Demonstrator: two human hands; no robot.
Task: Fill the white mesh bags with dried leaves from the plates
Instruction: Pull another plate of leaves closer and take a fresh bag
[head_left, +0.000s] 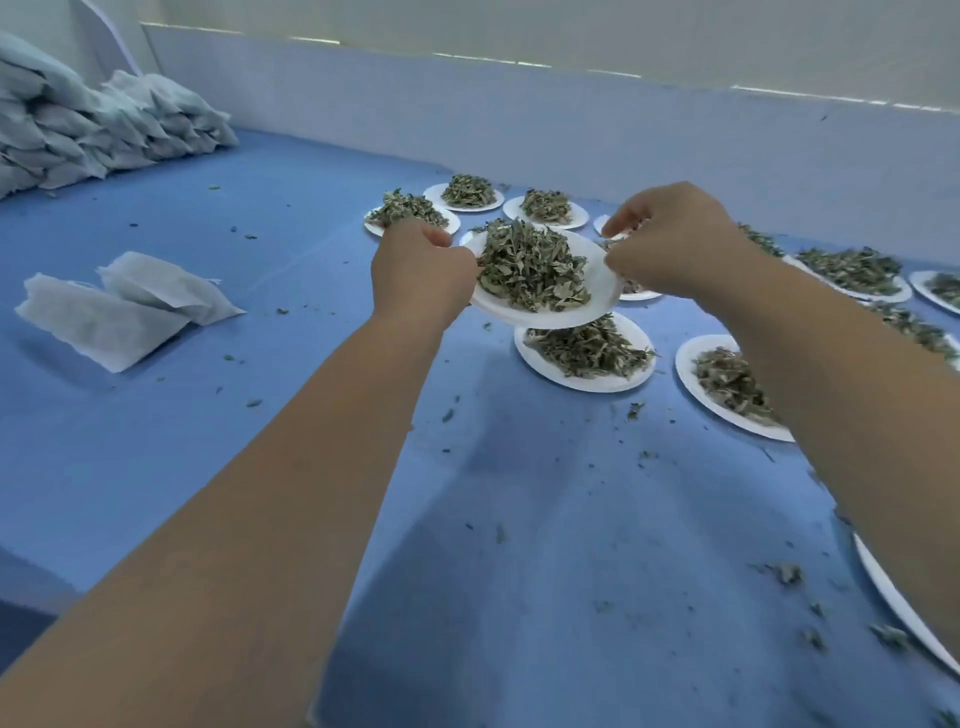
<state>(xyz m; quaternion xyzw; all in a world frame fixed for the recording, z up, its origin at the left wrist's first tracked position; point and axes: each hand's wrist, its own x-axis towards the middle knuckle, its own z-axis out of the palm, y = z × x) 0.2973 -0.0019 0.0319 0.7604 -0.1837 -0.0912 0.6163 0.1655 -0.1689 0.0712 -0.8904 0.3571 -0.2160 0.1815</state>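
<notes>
A white plate (597, 291) heaped with dried green leaves (530, 267) hangs in the air above the blue cloth. My left hand (421, 275) grips its left rim and my right hand (670, 244) pinches its right rim. Two flat white mesh bags (124, 306) lie on the cloth to the left, well apart from both hands. Several more plates of leaves stand beyond and to the right, one (587, 353) directly under the lifted plate.
A pile of filled white bags (88, 130) is stacked at the far left against the wall. Loose leaf scraps (789, 574) are scattered over the blue cloth (260, 441). An empty-looking white plate rim (904, 603) shows at the right edge.
</notes>
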